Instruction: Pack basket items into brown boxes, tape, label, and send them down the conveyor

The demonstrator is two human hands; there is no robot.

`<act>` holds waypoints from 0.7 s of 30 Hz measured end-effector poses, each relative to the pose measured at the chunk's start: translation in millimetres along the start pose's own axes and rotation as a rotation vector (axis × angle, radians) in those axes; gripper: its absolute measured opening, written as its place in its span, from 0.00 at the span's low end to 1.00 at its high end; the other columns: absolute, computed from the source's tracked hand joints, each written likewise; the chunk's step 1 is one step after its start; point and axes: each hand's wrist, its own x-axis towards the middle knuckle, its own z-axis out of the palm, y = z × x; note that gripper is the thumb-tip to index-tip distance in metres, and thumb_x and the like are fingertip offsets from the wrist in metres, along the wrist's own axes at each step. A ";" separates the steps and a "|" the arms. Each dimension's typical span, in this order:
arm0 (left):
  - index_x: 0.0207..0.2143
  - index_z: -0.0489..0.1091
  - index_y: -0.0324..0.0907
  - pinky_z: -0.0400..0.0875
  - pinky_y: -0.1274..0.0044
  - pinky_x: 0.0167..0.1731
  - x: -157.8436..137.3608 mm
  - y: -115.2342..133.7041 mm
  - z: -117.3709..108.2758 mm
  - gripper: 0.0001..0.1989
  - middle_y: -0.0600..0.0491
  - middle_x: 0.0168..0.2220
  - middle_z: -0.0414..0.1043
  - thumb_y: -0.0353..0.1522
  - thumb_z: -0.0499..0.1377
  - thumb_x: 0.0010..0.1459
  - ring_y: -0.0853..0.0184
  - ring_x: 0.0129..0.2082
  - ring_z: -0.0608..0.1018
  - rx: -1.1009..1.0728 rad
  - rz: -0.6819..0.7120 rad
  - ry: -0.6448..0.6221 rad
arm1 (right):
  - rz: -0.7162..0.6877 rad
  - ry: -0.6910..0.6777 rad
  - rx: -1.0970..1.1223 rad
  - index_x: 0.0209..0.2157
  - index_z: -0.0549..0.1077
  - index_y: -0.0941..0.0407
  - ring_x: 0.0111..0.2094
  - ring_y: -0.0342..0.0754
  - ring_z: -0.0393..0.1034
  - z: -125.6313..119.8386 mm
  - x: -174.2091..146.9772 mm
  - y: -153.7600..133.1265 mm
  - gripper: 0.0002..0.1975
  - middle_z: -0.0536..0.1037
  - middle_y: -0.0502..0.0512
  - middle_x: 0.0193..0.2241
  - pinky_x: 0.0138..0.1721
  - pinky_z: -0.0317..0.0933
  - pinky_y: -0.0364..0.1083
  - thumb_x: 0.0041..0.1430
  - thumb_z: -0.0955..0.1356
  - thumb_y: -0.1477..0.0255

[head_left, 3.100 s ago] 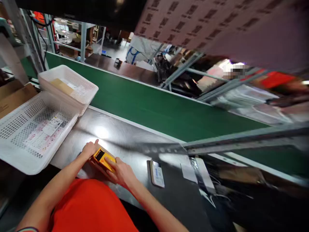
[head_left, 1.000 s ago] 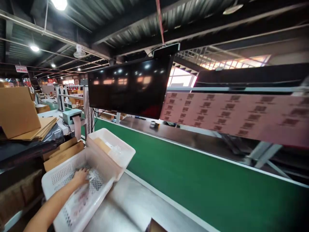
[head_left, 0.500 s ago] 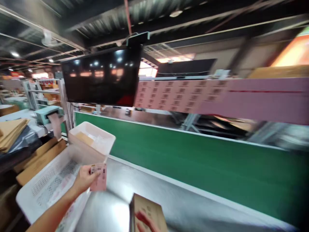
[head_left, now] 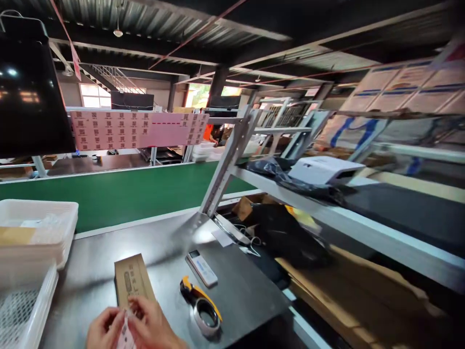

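My left hand (head_left: 102, 327) and my right hand (head_left: 149, 324) are together at the bottom of the head view. Both have their fingers pinched on a pink printed label (head_left: 126, 338), whose lower part runs out of the frame. Just beyond them a brown cardboard box (head_left: 131, 275) with dark print lies on the metal table (head_left: 170, 242), its near end hidden behind my fingers. To the right of my right hand rests a tape dispenser (head_left: 201, 306) with a yellow and black body. A white-and-grey handheld device (head_left: 202, 269) lies behind it.
White plastic baskets (head_left: 67, 242) stand at the left. A green panel (head_left: 109, 196) runs along the table's back. On the right, a metal shelf frame (head_left: 232, 157) carries a white printer-like machine (head_left: 325, 169), with flat cardboard (head_left: 363, 295) below. Pink code sheets (head_left: 138, 130) hang ahead.
The view has swung to the right. My right hand has left the top of the box and now joins my left hand at the pink label, in front of the box.
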 end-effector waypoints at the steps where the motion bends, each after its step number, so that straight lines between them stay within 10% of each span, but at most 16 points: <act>1: 0.26 0.81 0.46 0.77 0.71 0.31 -1.5 4.5 0.0 0.32 0.49 0.26 0.80 0.65 0.66 0.41 0.57 0.28 0.81 0.014 0.014 -0.031 | -0.023 0.018 0.022 0.43 0.80 0.50 0.32 0.50 0.77 -2.1 -0.2 -8.1 0.12 0.83 0.50 0.32 0.34 0.69 0.46 0.58 0.72 0.64; 9: 0.33 0.80 0.40 0.73 0.77 0.27 -9.3 49.7 1.4 0.25 0.49 0.28 0.80 0.54 0.67 0.51 0.66 0.26 0.77 0.050 0.069 -0.083 | -0.353 -0.051 -0.029 0.39 0.80 0.53 0.35 0.47 0.79 -28.3 14.4 -42.4 0.11 0.84 0.54 0.34 0.40 0.71 0.45 0.70 0.66 0.67; 21: 0.30 0.82 0.40 0.74 0.75 0.34 -10.6 45.3 -1.1 0.16 0.48 0.30 0.81 0.44 0.67 0.53 0.63 0.32 0.79 0.139 0.094 -0.036 | -0.600 -0.063 -0.279 0.45 0.80 0.54 0.38 0.50 0.80 -27.5 20.2 -25.0 0.13 0.85 0.57 0.37 0.41 0.73 0.47 0.73 0.63 0.69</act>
